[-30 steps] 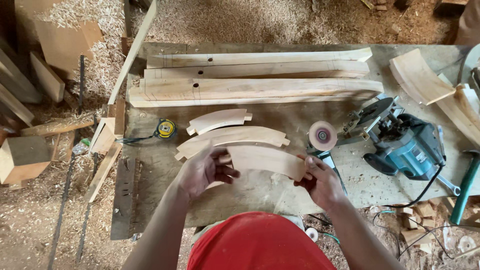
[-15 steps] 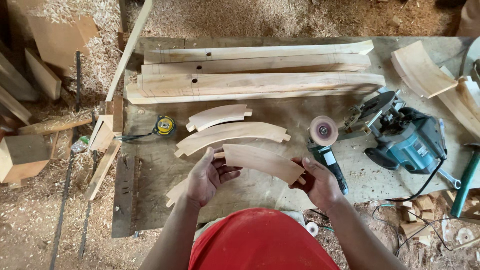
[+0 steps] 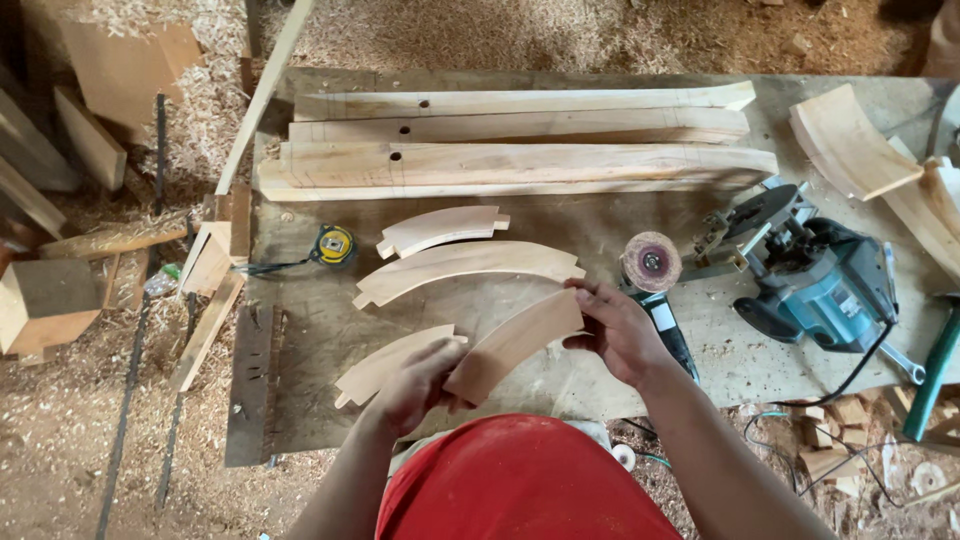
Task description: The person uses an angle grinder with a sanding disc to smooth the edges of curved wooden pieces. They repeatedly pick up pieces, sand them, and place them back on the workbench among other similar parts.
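Holding a curved wooden piece between both hands, you have it lifted just above the workbench, tilted so its right end rides higher than its left. Your left hand grasps the lower left end, fingers curled under the wood; your right hand grips the upper right end, thumb on the near edge and fingers over the top.

Compared with half a second ago, the piece has rotated: then it arched nearly level in front of you, now it slants up toward the right, and your left hand has dropped closer to your body. A second ago it sat flatter again and nearer the other arcs. This reads as a turning or inspecting motion, not a placing one.

Beside your left hand, a similar thin arc lies flat on the bench, its right tip hidden behind the held piece. Farther from you rest a longer arc and a shorter notched arc, neither having moved. Beyond them, three long drilled planks lie stacked side by side. A yellow tape measure sits left of the arcs; a sanding-disc grinder lies just beyond your right hand, with a teal router farther right.
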